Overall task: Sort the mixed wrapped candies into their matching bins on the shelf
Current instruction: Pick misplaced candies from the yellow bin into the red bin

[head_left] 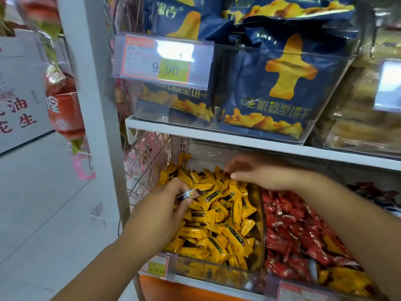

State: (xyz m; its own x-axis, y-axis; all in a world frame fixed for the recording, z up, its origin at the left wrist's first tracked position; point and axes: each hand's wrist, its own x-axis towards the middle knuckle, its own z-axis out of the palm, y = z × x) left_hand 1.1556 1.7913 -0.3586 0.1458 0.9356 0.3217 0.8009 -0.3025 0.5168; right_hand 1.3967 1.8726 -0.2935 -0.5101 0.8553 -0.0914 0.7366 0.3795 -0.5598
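Nearest you, a few stray yellow candies (347,281) lie at the front of the heap of red wrapped candies (293,231), so that compartment looks unsorted (judging by colour alone). Just left of it, the clear plastic bin (206,272) heaped with yellow wrapped candies (217,224) sits under both your hands.

Your left hand (171,196) pinches a dark blue and white wrapped candy (191,194) between thumb and fingers. It is just above the left side of the yellow heap. It looks like a misfit for this bin, held clear so it can't sink back in.

Your right hand (247,170) reaches farther back, fingers loosely extended with their tips at the pile. It holds nothing I can see and is probably feeling for more odd ones. Beyond, navy biscuit bags (271,83) fill the upper shelf.
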